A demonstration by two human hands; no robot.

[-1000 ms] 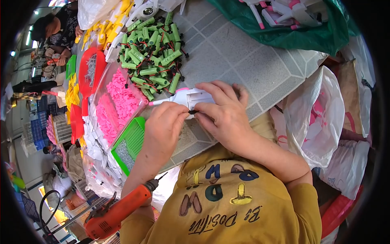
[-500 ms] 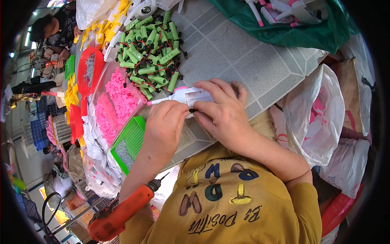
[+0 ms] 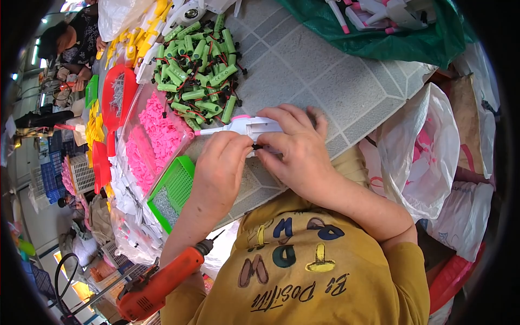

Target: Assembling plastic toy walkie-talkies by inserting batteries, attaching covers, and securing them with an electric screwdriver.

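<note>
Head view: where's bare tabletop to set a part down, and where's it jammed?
Free: the tiled table between the green cylinder pile, the green bag and the hands. Crowded: the left side, with the pink parts tray and green basket. Left hand and right hand hold the white part at the near edge.

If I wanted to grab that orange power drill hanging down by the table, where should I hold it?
Judging by its shape, grip the orange power drill around its thick orange body, coming from the side. Its thin metal bit points up toward the grey tiled table, so stay away from that sharp end. Neither hand touches it.
</note>
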